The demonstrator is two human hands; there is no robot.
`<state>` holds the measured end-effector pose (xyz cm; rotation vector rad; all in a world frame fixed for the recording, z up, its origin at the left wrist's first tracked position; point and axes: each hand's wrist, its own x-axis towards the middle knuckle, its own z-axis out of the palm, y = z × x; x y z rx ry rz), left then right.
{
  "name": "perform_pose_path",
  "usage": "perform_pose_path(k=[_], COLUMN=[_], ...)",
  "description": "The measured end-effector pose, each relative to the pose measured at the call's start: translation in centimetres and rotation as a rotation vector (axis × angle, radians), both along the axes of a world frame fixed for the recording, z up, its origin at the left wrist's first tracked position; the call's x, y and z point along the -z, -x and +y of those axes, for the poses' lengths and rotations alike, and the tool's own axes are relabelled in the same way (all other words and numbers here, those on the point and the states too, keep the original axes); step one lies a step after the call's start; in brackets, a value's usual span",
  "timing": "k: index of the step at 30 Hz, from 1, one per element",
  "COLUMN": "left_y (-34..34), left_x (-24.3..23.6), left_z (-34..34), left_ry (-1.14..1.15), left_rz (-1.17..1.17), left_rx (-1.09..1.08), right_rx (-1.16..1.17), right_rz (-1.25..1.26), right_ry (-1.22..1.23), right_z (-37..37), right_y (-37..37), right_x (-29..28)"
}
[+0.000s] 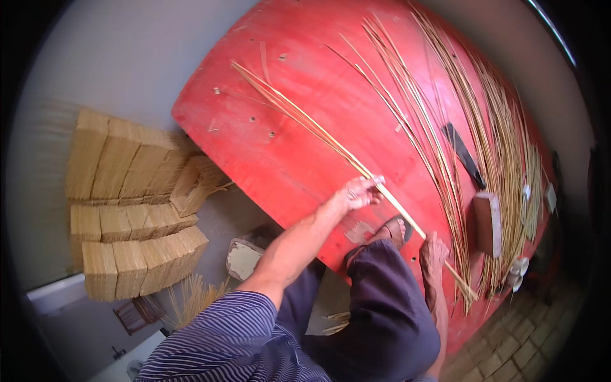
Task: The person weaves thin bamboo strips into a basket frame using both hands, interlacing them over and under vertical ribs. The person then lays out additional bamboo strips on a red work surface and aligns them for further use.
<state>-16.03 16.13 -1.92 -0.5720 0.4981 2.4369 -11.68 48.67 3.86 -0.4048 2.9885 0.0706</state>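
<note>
A slim bundle of long, thin, straw-coloured strips [318, 132], like split cane or reed, slants over the red board [254, 153]. Its far ends fan slightly apart at the upper left. My left hand [361, 193] pinches the bundle near its middle, fingertips at the strips. Lower down, my right hand [435, 249] is closed round the same bundle, and the strips' butt ends stick out below it. To the right, a looser row of similar strips [423, 143] lies on the board. My sandalled foot [398, 230] rests on the board between my hands.
A thick heap of strips [499, 134] lies at the right, with a black flat blade-like bar [464, 156] and a brick-like block [488, 224] beside it. White rolls [518, 272] sit near the right edge. Stacked tan bundles [127, 159] stand left of the board.
</note>
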Motion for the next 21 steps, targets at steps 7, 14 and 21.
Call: perform_pose_path(k=[7, 14, 21], left_y=[2.4, 5.7, 1.9], left_x=[1.4, 4.0, 7.3], left_z=[-1.3, -0.8, -5.1], left_ry=[0.188, 0.329, 0.508], left_rz=[-0.018, 0.002, -0.1], left_rx=[-0.034, -0.07, -0.07], right_rx=[0.025, 0.041, 0.026], right_rz=[-0.006, -0.05, -0.117], right_ry=[0.031, 0.113, 0.312], right_z=[-1.5, -0.4, 2.0], right_y=[3.7, 7.0, 1.4], right_x=[1.4, 3.5, 4.8])
